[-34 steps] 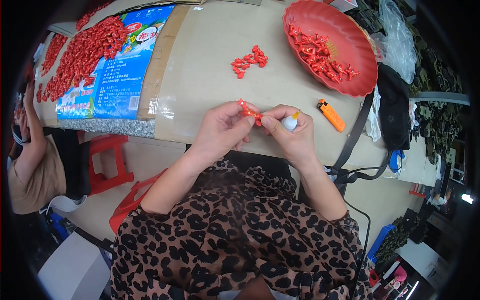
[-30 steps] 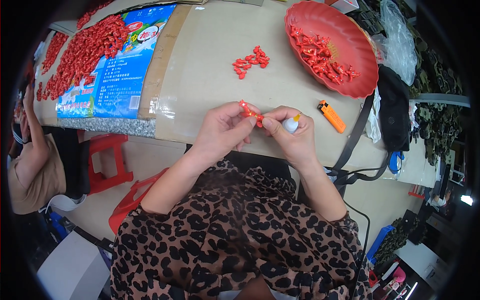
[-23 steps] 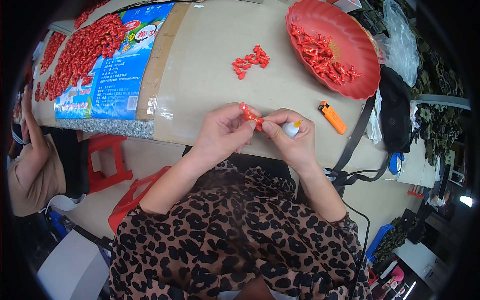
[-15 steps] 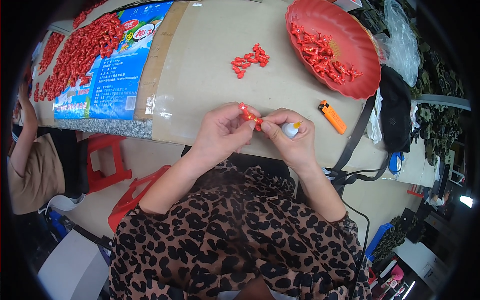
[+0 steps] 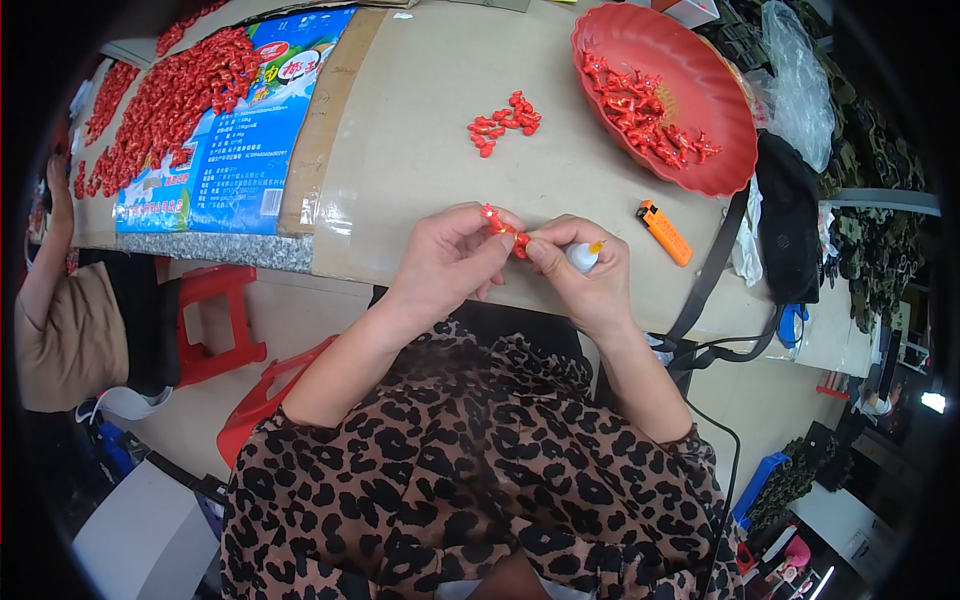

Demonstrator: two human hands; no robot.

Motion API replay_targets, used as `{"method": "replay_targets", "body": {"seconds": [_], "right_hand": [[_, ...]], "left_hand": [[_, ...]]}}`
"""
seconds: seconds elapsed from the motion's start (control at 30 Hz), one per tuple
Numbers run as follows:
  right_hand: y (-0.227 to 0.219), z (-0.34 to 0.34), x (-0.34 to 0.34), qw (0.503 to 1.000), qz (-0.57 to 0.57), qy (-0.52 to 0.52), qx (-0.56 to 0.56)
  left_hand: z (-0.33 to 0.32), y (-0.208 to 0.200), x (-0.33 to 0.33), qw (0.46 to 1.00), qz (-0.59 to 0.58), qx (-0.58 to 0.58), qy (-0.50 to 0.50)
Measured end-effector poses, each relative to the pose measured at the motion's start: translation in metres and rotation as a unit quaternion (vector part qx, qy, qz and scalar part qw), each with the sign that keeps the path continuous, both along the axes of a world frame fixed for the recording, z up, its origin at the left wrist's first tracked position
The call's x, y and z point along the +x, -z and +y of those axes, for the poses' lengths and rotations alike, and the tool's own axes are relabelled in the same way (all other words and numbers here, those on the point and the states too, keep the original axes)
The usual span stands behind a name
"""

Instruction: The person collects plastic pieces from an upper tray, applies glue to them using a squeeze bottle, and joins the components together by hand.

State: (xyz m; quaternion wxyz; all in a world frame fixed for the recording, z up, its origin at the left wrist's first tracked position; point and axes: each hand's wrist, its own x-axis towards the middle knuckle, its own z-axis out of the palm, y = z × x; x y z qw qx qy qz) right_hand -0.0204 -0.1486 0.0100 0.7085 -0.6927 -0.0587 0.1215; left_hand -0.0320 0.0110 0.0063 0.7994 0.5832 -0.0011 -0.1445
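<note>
A small shiny red figure (image 5: 521, 246) with gold touches is held over the near edge of the table. My left hand (image 5: 437, 262) pinches it between thumb and fingers, so its middle is partly covered. The thumb and fingertips of my right hand (image 5: 592, 290) press at the figure's right end. Tucked in that same hand is a small white squeeze bottle (image 5: 582, 258) with a yellow tip pointing up and right. Beyond the hands, several loose red pieces (image 5: 503, 122) lie in a small cluster on the table.
A red scalloped bowl (image 5: 735, 150) at the far right holds several red figures. An orange lighter (image 5: 665, 234) and a black bag (image 5: 792, 220) lie at right. Many red pieces (image 5: 175, 110) cover a blue printed sheet (image 5: 240, 180) at left. Another person's arm (image 5: 50, 235) is at far left.
Both hands keep nearly the same hold on the red figure. The table's left part has shifted slightly right and down in the picture.
</note>
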Motion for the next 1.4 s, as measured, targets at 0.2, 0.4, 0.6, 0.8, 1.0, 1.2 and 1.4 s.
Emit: {"method": "replay_targets", "body": {"seconds": [0.2,0.4,0.6,0.8,1.0,1.2,1.4], "right_hand": [[0.0,0.001,0.0,0.999,-0.041,-0.007,-0.015],[0.002,0.0,-0.001,0.999,-0.049,-0.005,-0.022],[0.006,-0.002,-0.002,0.987,-0.144,-0.011,-0.064],[0.0,0.002,-0.003,0.998,-0.055,0.01,0.024],[-0.005,0.0,-0.002,0.999,0.019,0.015,0.035],[-0.003,-0.001,0.003,1.0,0.019,0.016,-0.018],[-0.009,-0.001,0.007,0.999,0.034,-0.007,-0.039]], "left_hand": [[0.0,0.0,-0.001,1.0,-0.005,0.009,0.001],[0.0,0.0,-0.002,0.999,-0.015,0.03,0.002],[-0.001,0.005,-0.001,0.993,-0.114,-0.019,-0.014],[-0.002,0.005,-0.002,0.991,-0.134,0.006,-0.01],[-0.003,0.005,-0.002,0.991,-0.128,0.036,-0.008],[-0.003,0.005,-0.004,0.993,-0.107,0.049,-0.014],[-0.001,0.005,-0.003,0.987,-0.136,0.089,0.008]]}}
